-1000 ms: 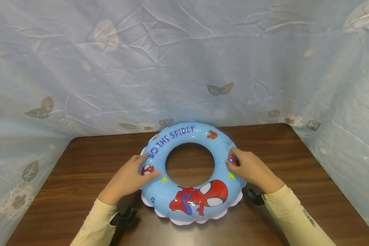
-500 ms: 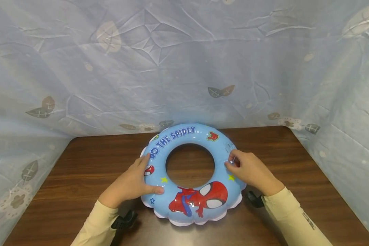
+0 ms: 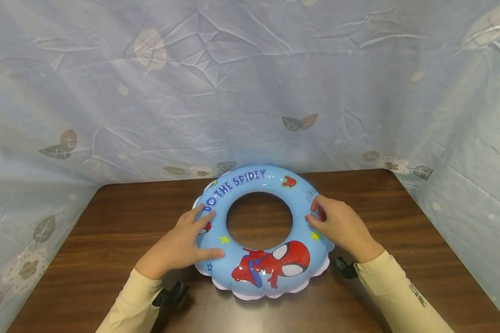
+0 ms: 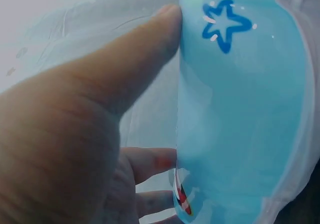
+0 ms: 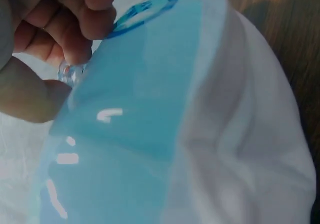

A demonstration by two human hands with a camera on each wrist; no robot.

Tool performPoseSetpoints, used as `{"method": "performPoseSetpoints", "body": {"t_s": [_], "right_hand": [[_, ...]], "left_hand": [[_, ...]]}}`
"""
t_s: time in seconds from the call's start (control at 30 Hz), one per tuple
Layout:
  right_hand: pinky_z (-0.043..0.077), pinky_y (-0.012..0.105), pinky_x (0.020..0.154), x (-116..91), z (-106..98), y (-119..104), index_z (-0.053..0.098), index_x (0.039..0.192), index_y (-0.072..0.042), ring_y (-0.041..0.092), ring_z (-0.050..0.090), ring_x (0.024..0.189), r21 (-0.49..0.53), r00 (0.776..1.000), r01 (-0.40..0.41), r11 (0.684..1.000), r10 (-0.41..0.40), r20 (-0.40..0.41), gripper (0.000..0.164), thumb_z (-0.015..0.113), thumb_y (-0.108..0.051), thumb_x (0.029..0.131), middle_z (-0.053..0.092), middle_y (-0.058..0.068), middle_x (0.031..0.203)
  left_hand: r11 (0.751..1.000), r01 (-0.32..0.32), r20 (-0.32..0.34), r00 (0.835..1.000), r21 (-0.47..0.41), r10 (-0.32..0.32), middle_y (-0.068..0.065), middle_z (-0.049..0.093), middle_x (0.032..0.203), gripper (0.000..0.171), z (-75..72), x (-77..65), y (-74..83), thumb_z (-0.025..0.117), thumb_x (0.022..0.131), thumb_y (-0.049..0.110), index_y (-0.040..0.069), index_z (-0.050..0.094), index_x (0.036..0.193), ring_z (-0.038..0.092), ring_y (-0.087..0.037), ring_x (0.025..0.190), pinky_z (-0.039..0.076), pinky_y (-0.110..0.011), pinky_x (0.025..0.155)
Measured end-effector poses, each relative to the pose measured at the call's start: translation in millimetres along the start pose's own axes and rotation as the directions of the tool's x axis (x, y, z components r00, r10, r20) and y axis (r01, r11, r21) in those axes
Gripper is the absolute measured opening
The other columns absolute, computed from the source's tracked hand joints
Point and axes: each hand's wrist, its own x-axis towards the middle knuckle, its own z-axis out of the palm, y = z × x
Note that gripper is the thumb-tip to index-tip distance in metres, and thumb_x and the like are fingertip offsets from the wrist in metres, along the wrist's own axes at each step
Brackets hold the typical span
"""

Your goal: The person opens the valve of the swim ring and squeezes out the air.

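Note:
A light-blue inflated swim ring (image 3: pixel 250 185) with a red cartoon figure, lettering and a scalloped white edge lies on the table. My left hand (image 3: pixel 181 245) rests on its left side, fingers spread and thumb extended. In the left wrist view the thumb (image 4: pixel 145 44) touches the blue vinyl near a star outline. On the ring's right side, my right hand (image 3: pixel 343 226) pinches a small clear valve (image 5: pixel 71 73) between thumb and fingers. That valve is mostly covered by the hand in the head view.
The ring sits on a dark wood-grain table (image 3: pixel 108 240) with rounded back corners. A pale, creased curtain (image 3: pixel 250 92) with leaf prints hangs behind and along both sides. Dark wrist-worn devices hang below both wrists.
My left thumb has shifted down toward the ring's front and the fingers have spread further over its left side. The ring has moved slightly. My right hand stays at the valve.

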Motion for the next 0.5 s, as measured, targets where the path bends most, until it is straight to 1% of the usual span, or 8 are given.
{"method": "performPoseSetpoints", "body": {"t_s": [0.1,0.23,0.37,0.5], "right_hand": [[0.046,0.028,0.052,-0.5,1.9,-1.5,0.063,0.094,-0.011,0.013,0.049,0.059,-0.012,1.000,-0.004,1.000,0.004,0.010,0.023,0.083,-0.016,0.087,0.052,-0.004,0.067],[0.047,0.028,0.053,-0.7,2.0,-3.1,0.062,0.090,-0.012,0.013,0.049,0.060,-0.018,1.000,0.016,1.000,-0.016,0.008,0.020,0.082,-0.014,0.088,0.053,-0.004,0.067],[0.046,0.028,0.053,-0.3,1.3,-3.6,0.061,0.086,-0.012,0.012,0.049,0.060,-0.026,0.999,0.040,0.999,-0.040,-0.011,0.018,0.079,-0.011,0.087,0.055,-0.005,0.067],[0.047,0.027,0.053,-0.7,0.2,-3.5,0.061,0.086,-0.012,0.012,0.050,0.060,-0.032,0.999,0.040,0.999,-0.040,0.005,0.016,0.077,-0.009,0.087,0.057,-0.005,0.067]], "left_hand": [[1.000,0.010,0.028,1.000,0.008,-0.011,-0.019,0.015,0.171,0.115,2.0,-0.9,0.6,0.072,0.074,0.080,0.016,0.034,0.163,0.017,-0.048,0.153,0.046,-0.072,0.098],[1.000,0.016,0.055,0.998,0.018,-0.017,-0.019,0.009,0.172,0.123,3.7,-1.3,2.5,0.074,0.070,0.082,0.016,0.030,0.164,0.014,-0.049,0.154,0.047,-0.072,0.097],[1.000,0.007,0.046,0.999,0.025,-0.008,-0.021,0.009,0.172,0.124,3.0,-0.2,4.6,0.077,0.070,0.079,0.014,0.029,0.164,0.014,-0.050,0.153,0.050,-0.069,0.095],[1.000,0.008,0.047,0.999,0.026,-0.009,-0.022,0.008,0.171,0.124,2.6,0.0,7.6,0.077,0.071,0.078,0.012,0.028,0.164,0.014,-0.050,0.153,0.049,-0.070,0.096]]}}
